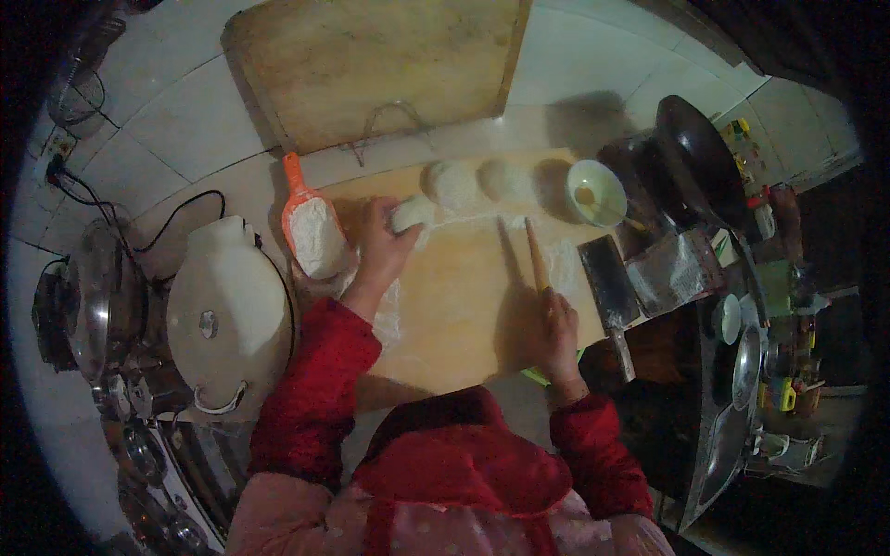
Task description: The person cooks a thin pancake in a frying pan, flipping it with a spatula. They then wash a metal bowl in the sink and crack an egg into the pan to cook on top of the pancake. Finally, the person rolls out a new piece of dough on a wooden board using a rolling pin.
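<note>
My left hand [391, 240] grips a pale ball of dough [411, 213] at the upper left of a floured wooden board [452, 306]. In my right hand [558, 330] is a wooden rolling pin [536, 254], held by its near end and pointing away over the right part of the board. Two more dough balls, one on the left [453, 183] and one on the right [507, 181], lie along the far edge. Beside them stands a light bowl [596, 193] with a utensil and a little yellowish stuff in it. An orange scoop [296, 182] full of flour rests left of my left hand.
A cleaver [608, 274] lies at the board's right edge. Farther right are a dark wok [699, 156] and a crumpled bag [673, 267]. A round white appliance [229, 313] with a cord stands on the left. Another wooden board [375, 69] leans against the tiled wall.
</note>
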Motion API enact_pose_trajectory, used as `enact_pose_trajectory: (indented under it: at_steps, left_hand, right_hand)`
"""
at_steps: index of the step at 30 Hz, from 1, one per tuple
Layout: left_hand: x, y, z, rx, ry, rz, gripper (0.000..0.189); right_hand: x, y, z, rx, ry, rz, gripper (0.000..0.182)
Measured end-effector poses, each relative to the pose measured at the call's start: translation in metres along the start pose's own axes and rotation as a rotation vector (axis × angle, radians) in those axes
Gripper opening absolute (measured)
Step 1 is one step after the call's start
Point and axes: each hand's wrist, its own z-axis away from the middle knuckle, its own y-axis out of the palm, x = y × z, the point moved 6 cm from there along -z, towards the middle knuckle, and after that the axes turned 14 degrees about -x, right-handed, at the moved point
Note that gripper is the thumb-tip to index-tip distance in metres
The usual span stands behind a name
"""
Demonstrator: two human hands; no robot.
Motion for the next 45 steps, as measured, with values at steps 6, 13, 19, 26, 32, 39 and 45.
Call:
enact_pose_trajectory:
  at_steps: [6, 13, 19, 26, 32, 39, 45]
  left_hand:
    - [0.02, -0.049, 0.082, -0.011, -0.558, 0.902, 0.045]
    - [0.02, -0.117, 0.17, -0.228, -0.765, 0.799, 0.045]
    - [0.039, -0.139, 0.213, -0.442, -0.843, 0.809, 0.048]
    - [0.021, -0.159, 0.227, -0.453, -0.708, 0.848, 0.049]
    - [0.04, -0.174, 0.255, -0.516, -0.787, 0.9, 0.051]
    - [0.048, -0.194, 0.265, -0.564, -0.757, 0.956, 0.051]
    - [0.043, -0.194, 0.261, -0.527, -0.803, 1.012, 0.044]
  right_hand:
    - [-0.032, 0.015, -0.058, -0.099, 0.015, -0.037, 0.046]
    - [-0.031, 0.056, -0.108, -0.117, -0.204, 0.331, 0.041]
    - [0.098, 0.102, -0.083, 0.147, -0.508, -0.306, 0.049]
    - [0.24, 0.169, -0.085, 0.582, -0.68, -0.469, 0.023]
    - [0.222, 0.192, -0.012, 0.561, -0.825, -0.503, 0.014]
    - [0.166, 0.229, -0.083, 0.556, 0.016, -0.768, 0.018]
    - [0.176, 0.249, -0.097, 0.493, -0.265, -0.537, 0.032]
